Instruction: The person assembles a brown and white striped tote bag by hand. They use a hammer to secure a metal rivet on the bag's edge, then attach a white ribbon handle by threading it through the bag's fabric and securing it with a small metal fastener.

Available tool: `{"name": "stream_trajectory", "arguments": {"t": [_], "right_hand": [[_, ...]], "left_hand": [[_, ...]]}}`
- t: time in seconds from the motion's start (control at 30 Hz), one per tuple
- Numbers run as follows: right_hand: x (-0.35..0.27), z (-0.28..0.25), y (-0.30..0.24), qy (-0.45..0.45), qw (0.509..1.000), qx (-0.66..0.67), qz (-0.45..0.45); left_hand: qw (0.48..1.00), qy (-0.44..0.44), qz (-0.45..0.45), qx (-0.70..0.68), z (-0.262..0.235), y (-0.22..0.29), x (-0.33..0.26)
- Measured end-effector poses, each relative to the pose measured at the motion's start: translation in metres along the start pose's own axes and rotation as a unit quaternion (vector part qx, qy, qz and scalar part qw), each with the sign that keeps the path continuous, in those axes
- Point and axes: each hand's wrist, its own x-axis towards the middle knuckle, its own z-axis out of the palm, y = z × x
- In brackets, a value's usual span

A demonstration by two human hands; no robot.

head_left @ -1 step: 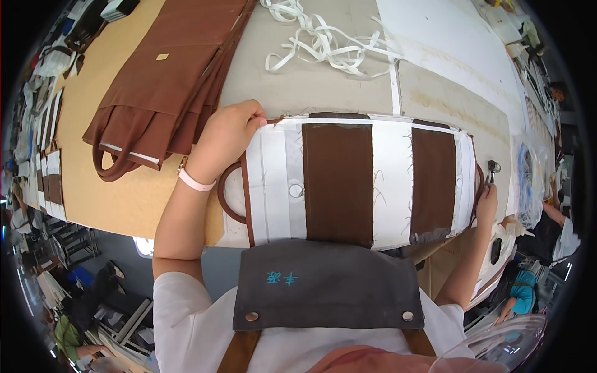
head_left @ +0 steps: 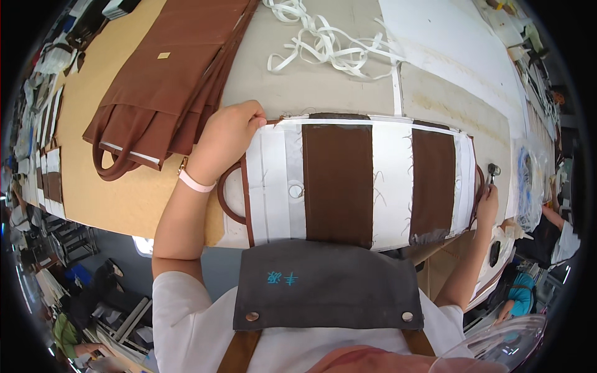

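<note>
Head view | brown-and-white panel [head_left: 360,183] lay mid-frame, right of the left hand [head_left: 229,138], long axis left to right | that hand nearer, fingertips pinched closed on its upper-left corner | right hand [head_left: 487,206], right of frame, curled closed round hammer [head_left: 492,173]; panel contact there unclear

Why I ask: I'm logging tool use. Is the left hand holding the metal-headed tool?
No, the right hand grips the metal-headed tool, while the left hand is at a corner of the brown-and-white piece.
</note>
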Motion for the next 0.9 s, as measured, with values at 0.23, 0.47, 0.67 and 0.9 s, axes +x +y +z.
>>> {"name": "stream_trajectory", "arguments": {"t": [0.23,0.47,0.67,0.9], "right_hand": [[0.034,-0.093,-0.191,0.088,0.972,0.158,-0.149],[-0.015,-0.089,-0.426,-0.1,0.748,0.358,-0.55],[-0.035,-0.063,-0.499,-0.142,0.698,0.372,-0.595],[-0.034,-0.051,-0.504,-0.094,0.674,0.331,-0.653]], "left_hand": [[0.957,0.072,0.147,0.239,-0.001,0.029,-0.031],[0.955,0.041,0.169,0.24,0.02,0.02,-0.046],[0.955,0.073,0.166,0.236,0.029,0.013,-0.043],[0.961,0.087,0.166,0.204,0.03,0.004,-0.045]]}}
